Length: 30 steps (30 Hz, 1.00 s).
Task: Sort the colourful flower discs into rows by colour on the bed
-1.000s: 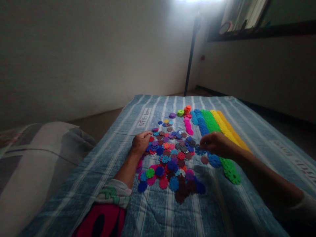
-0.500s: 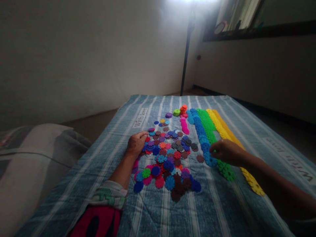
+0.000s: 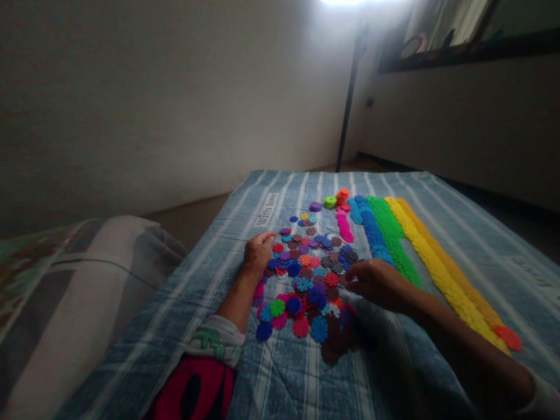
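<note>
Head view: mixed notched discs (image 3: pixel 303 284) lie heaped on striped cloth (image 3: pixel 280 391), left hand (image 3: pixel 258 254) beside their left edge, right hand (image 3: pixel 371 283) at their right; I cannot tell whether either grips one. I judge pinching single rims best. Right forearm (image 3: pixel 464 344) masks near parts of green row (image 3: pixel 391 231) and yellow row (image 3: pixel 433 265), crowding its path.

A room in a home, it seems — striped "With love" cover (image 3: pixel 280 385), pale wall (image 3: pixel 153 116), window ledge (image 3: pixel 472 55).

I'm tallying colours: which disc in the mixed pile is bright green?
The green disc, front left in the mixed pile, between a light blue disc and a navy disc; no other there looks bright green.
</note>
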Motion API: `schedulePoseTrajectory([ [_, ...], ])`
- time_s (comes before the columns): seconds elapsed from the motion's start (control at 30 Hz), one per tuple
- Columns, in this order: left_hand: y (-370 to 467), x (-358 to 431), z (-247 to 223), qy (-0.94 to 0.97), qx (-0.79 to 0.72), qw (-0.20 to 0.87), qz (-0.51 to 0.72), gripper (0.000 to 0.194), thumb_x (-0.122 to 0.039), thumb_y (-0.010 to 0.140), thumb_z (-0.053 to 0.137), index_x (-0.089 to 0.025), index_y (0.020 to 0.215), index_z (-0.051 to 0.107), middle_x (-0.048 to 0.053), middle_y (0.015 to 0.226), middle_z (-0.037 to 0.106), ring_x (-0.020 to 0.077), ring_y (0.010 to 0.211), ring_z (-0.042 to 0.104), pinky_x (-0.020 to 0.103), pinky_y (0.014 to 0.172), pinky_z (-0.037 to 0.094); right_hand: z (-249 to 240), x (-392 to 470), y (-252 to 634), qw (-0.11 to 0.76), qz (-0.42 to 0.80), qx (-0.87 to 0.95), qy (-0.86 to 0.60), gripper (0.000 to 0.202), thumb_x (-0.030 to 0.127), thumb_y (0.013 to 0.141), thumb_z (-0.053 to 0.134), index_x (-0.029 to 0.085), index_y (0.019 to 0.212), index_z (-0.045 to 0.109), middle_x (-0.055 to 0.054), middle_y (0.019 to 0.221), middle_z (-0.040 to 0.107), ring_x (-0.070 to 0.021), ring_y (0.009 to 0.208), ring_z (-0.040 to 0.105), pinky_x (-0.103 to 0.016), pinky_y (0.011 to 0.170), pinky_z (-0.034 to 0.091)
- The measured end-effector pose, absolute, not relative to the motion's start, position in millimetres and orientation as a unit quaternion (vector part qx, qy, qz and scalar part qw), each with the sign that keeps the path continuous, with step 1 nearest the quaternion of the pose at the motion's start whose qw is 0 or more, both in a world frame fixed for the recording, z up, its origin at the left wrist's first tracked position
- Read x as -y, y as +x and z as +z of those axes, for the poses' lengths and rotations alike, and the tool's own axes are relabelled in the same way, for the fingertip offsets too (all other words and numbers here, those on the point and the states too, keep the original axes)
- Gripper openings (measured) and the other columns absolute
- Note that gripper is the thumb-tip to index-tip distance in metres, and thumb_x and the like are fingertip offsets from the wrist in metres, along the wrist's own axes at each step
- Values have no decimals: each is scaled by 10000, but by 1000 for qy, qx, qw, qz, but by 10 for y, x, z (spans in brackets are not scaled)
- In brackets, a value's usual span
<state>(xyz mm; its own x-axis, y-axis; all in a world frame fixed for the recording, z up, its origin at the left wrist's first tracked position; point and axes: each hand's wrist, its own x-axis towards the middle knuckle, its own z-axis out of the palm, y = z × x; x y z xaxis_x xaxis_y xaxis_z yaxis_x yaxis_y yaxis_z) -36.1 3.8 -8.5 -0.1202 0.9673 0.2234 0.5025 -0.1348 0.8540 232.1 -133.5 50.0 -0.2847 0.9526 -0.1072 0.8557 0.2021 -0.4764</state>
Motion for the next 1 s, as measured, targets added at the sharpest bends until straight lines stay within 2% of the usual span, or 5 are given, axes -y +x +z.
schedulePoseTrajectory([
  [0.17,-353,-28,-81,576,-578,299,494,346,-329,725,519,-152,919,743,54,948,745,219,968,655,301,918,481,499,1260,2083,69,213,782,-581,170,236,815,567,213,794,735,-21,709,691,-136,639,611,-228,539,319],
  [0.43,-354,-37,-104,559,-563,332,510,340,-329,725,529,-138,918,733,65,962,743,215,974,657,303,929,480,573,1121,1567,30,113,815,-568,258,320,872,527,244,1010,732,-86,917,742,-228,877,683,-263,671,425],
  [0.63,-347,-34,-105,556,-564,339,508,321,-309,721,538,-138,910,732,63,922,747,217,940,666,316,915,488,609,1041,1398,-8,113,825,-554,229,352,844,581,213,931,741,-100,925,741,-243,896,684,-269,703,447],
  [0.77,-348,-27,-102,569,-564,336,496,312,-299,723,534,-139,901,735,59,915,749,213,923,669,310,902,491,556,1020,1424,18,122,823,-554,217,328,820,611,244,979,734,-65,945,741,-222,903,675,-259,698,433],
  [1.0,-352,-33,-105,580,-571,319,485,298,-300,716,538,-158,872,748,44,887,749,209,900,667,303,879,494,455,931,1613,125,221,781,-571,80,238,761,652,210,754,726,1,716,687,-144,696,624,-215,582,365],
])
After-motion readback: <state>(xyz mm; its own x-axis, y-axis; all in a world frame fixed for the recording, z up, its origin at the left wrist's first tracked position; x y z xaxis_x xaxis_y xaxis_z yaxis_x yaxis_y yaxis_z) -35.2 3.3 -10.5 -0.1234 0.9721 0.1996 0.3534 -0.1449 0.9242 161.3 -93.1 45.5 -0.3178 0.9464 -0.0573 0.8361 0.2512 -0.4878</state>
